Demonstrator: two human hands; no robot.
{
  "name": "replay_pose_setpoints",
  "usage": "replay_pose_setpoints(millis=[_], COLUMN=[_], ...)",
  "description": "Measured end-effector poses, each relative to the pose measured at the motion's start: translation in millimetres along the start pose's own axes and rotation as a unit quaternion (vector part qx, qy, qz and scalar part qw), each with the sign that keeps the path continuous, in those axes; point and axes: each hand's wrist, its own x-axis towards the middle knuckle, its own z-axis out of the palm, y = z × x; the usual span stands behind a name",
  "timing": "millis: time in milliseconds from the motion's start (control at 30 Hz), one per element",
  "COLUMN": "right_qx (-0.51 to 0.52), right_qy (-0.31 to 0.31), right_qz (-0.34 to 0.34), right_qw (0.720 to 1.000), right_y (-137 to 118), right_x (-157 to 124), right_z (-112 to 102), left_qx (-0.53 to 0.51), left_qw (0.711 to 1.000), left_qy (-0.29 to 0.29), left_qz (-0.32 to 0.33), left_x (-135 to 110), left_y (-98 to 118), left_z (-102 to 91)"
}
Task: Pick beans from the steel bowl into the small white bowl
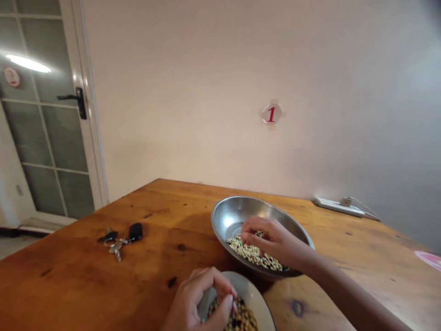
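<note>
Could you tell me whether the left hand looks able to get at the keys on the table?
Probably yes: the left hand sits at the white bowl, and the keys lie out on the wooden table to its side, with no object showing between them.

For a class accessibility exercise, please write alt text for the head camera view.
A person's right hand reaches into a steel bowl of mixed beans, while the left hand curls at the edge of a white bowl also holding beans. Both bowls sit on a wooden table beside a set of keys.
</note>
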Motion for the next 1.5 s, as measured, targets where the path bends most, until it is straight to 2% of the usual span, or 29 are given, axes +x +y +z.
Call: replay_pose_setpoints(millis=[100,200,333,500,633,800,933,1167,1333,1500], right_qx=[0.077,0.062,0.041,0.024,0.028,0.058,0.062,0.03,0.015,0.001], right_qy=[-0.026,-0.04,-0.015,-0.009,-0.021,-0.058,-0.079,-0.043,-0.04,-0.033], right_qz=[0.035,0.0,-0.048,-0.059,-0.017,0.017,0.006,-0.011,-0.024,-0.033], right_qw=[0.996,0.997,0.998,0.998,0.999,0.996,0.995,0.999,0.999,0.999], right_y=[-4,-7,-13,-23,-31,-35,-36,-31,-30,-30], right_x=[-10,-18,-23,-24,-24,-24,-24,-23,-23,-23], right_z=[-3,-7,-9,-1,3,3,4,4,5,6], left_qx=[-0.054,-0.108,-0.144,-0.201,-0.194,-0.181,-0.189,-0.19,-0.232,-0.209], left_qw=[0.998,0.991,0.984,0.97,0.97,0.976,0.974,0.973,0.96,0.966], left_qy=[0.015,0.028,0.006,0.007,-0.005,-0.019,-0.012,-0.018,-0.022,-0.024], left_qz=[-0.037,-0.076,-0.106,-0.136,-0.143,-0.122,-0.125,-0.134,-0.157,-0.148], left_x=[3,5,3,3,3,2,3,3,3,3], left_y=[-2,-3,2,6,12,18,18,16,13,12], left_z=[3.3,3.9,2.6,1.3,-1.6,-3.8,-3.9,-4.3,-3.0,-3.2])
